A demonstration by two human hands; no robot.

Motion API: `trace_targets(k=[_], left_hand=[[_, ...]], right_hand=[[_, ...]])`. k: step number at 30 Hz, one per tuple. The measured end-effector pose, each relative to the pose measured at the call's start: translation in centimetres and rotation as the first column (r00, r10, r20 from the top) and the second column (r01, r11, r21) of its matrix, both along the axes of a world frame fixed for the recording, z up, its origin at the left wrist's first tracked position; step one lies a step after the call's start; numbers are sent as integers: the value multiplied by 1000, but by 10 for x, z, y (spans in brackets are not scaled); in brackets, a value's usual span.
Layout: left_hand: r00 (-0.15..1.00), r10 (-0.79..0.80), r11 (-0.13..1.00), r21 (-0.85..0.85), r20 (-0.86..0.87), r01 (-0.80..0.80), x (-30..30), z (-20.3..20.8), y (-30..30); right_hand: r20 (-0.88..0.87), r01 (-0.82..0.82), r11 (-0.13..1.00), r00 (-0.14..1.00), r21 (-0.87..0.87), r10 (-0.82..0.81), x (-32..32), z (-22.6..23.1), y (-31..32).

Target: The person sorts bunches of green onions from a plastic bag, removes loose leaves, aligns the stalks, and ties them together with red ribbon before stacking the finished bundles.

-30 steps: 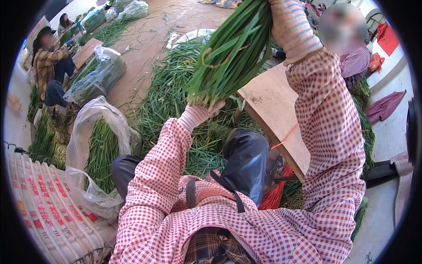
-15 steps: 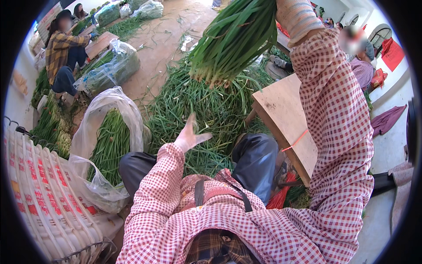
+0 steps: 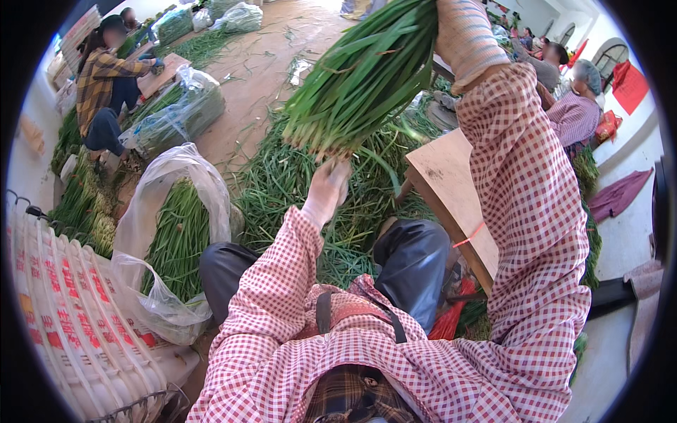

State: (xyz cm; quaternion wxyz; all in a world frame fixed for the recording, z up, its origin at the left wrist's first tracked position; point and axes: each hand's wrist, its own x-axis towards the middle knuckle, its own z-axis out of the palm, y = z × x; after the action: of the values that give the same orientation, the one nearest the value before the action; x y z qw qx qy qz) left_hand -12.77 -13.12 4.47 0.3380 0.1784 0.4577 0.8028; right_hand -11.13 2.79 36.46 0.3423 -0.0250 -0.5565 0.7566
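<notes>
A thick bunch of garlic chives (image 3: 367,77) hangs tilted in the air, its pale root ends low on the left and its leaves running up to the right. My right hand (image 3: 471,44), in a pale striped knit glove, is closed around the upper leafy part. Just under the root ends is my left hand (image 3: 328,189), in a thin pale glove. Its fingers are drawn together and touch the lowest stalks; the fingertips are partly hidden. Beneath both hands a loose heap of green leaves (image 3: 282,176) spreads over the floor in front of my knees.
To my left stands an open clear plastic bag (image 3: 134,211) with chives inside, beside stacked white crates (image 3: 77,282). A wooden board (image 3: 451,183) with an orange band is by my right knee. Other people sit working at the far left and far right, near a filled plastic bag (image 3: 197,113).
My left hand has risen from above the heap to the bunch's root ends, its spread fingers now drawn together. The bunch has shifted slightly left and down with my right hand.
</notes>
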Motion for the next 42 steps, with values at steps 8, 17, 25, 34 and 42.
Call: trace_targets(k=[8,17,25,34,42], left_hand=[[702,-599,484,-873,-385,-66,19,-19,-69],[855,-415,828,519,312,213,-13,9,-36],[888,-126,990,105,442,89,-9,-13,-109],[953,-267,841,-449,141,302,44,72,-192],[811,-515,733,-633,-278,249,129,3,-218]], right_hand=[[-236,234,917,958,322,-162,-12,-47,9],[-310,259,431,950,864,50,43,-250,-86],[60,-220,189,787,957,614,65,-261,-110],[-154,-542,225,567,-810,809,153,-365,-154],[-263,-426,220,812,-878,521,101,-354,-101]])
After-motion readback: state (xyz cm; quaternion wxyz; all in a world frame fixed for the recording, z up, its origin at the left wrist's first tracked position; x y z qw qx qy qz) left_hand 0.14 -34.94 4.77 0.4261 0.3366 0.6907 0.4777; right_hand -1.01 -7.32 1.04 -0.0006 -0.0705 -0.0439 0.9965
